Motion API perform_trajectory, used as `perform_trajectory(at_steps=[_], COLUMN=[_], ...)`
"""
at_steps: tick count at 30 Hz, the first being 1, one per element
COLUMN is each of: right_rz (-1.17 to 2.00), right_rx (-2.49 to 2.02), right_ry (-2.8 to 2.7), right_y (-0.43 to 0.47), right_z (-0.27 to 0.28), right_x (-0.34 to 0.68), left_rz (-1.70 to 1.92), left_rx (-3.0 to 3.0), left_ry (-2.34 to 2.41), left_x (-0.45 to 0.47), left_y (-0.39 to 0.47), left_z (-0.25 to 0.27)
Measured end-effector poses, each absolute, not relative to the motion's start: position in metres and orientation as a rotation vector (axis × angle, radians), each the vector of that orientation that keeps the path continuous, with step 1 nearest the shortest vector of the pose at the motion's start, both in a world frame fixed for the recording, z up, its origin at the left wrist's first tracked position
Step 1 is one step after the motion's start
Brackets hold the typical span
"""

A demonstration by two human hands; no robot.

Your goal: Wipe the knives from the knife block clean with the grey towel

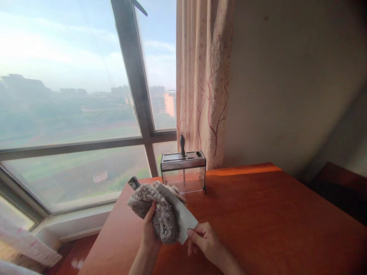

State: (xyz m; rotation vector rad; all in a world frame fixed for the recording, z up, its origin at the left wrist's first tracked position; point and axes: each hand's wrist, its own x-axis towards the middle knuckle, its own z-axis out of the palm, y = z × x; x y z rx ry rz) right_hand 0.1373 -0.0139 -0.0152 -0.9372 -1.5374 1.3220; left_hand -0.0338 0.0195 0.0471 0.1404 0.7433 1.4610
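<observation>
My left hand [150,231] is closed round a fluffy grey-brown cloth [164,217], its thumb pressed on the near side. Out of the cloth's right side slants a broad, flat grey kitchen knife blade [183,221]. My right hand [205,238] pinches the lower right corner of that blade between thumb and fingers. A dark piece with a pale pattern [133,182] sticks out at the cloth's upper left; the cloth hides whether it is the knife's handle. Both hands are above the table's near part.
Behind the cloth, a clear-sided knife block [183,163] with a slotted metal top stands on the reddish-brown table [258,217]. A dark handle [182,145] rises from its top. A patterned curtain [203,84] hangs behind, and a large window [86,142] fills the left.
</observation>
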Motion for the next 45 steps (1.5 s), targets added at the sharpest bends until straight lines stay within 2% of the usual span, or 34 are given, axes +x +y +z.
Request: perform_trajectory(at_steps=[5, 10, 17, 22, 28, 34, 39, 45], right_rz=[1.307, 1.272, 1.601, 1.195, 0.742, 0.263, 0.160, 0.013], right_rx=[-0.960, -1.017, -1.100, -1.201, -1.183, -1.436, -1.443, -1.363], right_ry=[-1.439, -1.412, -1.537, -1.513, -1.727, -1.912, -1.984, -1.960], right_y=[-0.011, -0.010, -0.021, -0.011, 0.025, 0.039, 0.048, 0.066], right_z=[-0.018, -0.020, 0.011, 0.076, 0.164, 0.179, 0.187, 0.221], right_x=[0.136, 0.140, 0.188, 0.219, 0.167, 0.122, 0.124, 0.129], left_rz=[1.286, 1.298, 1.351, 1.340, 1.185, 1.152, 1.239, 1.242], left_rx=[0.205, 0.315, 0.405, 0.513, 0.906, 1.189, 1.217, 1.283], left_ry=[0.836, 0.844, 0.901, 0.937, 0.952, 0.914, 0.988, 0.997], left_x=[-0.009, -0.001, -0.008, -0.003, 0.000, 0.003, 0.011, 0.010], left_y=[0.011, 0.007, 0.006, 0.004, 0.002, -0.003, -0.005, -0.004], left_z=[0.036, 0.030, 0.035, 0.035, 0.041, 0.040, 0.037, 0.038])
